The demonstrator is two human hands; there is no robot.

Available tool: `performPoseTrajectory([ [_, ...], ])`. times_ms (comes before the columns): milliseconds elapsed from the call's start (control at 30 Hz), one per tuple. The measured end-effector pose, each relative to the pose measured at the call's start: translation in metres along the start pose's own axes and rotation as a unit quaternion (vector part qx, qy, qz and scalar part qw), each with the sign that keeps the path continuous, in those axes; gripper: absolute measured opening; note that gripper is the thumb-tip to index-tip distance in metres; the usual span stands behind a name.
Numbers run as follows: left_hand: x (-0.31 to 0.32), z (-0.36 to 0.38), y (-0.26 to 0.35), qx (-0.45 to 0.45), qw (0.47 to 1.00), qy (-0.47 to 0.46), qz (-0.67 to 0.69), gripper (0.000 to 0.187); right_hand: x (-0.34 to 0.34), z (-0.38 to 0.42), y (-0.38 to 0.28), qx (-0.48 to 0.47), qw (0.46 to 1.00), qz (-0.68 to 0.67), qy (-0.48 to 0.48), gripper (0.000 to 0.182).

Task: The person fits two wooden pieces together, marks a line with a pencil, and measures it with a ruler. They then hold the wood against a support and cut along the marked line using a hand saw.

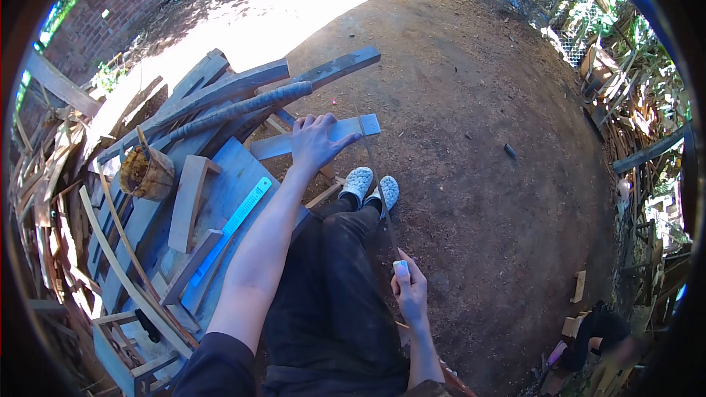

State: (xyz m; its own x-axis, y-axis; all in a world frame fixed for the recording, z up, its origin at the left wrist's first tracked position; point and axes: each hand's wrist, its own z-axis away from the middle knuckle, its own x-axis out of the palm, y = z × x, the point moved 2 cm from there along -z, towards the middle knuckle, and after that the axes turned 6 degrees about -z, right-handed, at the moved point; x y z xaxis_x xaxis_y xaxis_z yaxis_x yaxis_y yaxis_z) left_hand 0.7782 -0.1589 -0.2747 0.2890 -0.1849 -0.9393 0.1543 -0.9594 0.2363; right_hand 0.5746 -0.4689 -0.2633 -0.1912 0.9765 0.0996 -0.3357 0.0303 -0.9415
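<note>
My left hand (315,138) presses down on a pale wooden board (273,147), its fingers over the far edge and its thumb stretched along the top. The board's right end juts out past the bench. My right hand (412,290) is closed around the handle of a handsaw (382,198). The saw's long thin blade runs up and away from that hand and lies across the board, to the right of my left thumb. How deep the blade sits in the wood is hard to make out.
On the workbench (234,153) lie a steel ruler (232,228), a curved wooden piece (193,202) and a stained pot (147,171) with a stick. Long beams (257,77) stretch behind. My shoes (358,182) stand on dirt. Another person (599,331) is at lower right.
</note>
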Motion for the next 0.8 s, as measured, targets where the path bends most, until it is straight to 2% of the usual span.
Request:
performPoseTrajectory([
  [133, 0.003, 0.001, -0.001, 0.020, 0.999, 0.022, 0.013, 0.079, 0.001, 0.006, -0.002, 0.036, 0.998, -0.048, -0.005, 0.049],
  [300, 0.009, 0.002, -0.003, 0.014, 0.998, 0.051, 0.028, 0.071, 0.006, 0.011, -0.003, 0.026, 0.998, -0.049, -0.017, 0.048],
  [367, 0.009, 0.011, -0.002, 0.013, 0.997, 0.040, 0.070, 0.077, 0.009, 0.015, -0.006, 0.029, 0.998, -0.050, -0.013, 0.046],
  [633, 0.006, 0.011, 0.002, 0.017, 0.997, 0.063, 0.044, 0.082, 0.011, 0.016, 0.000, 0.048, 0.996, -0.076, -0.018, 0.047],
  [700, 0.004, 0.008, 0.002, 0.014, 1.000, -0.008, 0.022, 0.081, 0.015, 0.016, -0.003, 0.048, 0.996, -0.071, -0.014, 0.047],
  [800, 0.003, 0.008, 0.002, 0.010, 1.000, -0.016, 0.017, 0.082, 0.015, 0.016, 0.001, 0.036, 0.998, -0.044, -0.010, 0.048],
])
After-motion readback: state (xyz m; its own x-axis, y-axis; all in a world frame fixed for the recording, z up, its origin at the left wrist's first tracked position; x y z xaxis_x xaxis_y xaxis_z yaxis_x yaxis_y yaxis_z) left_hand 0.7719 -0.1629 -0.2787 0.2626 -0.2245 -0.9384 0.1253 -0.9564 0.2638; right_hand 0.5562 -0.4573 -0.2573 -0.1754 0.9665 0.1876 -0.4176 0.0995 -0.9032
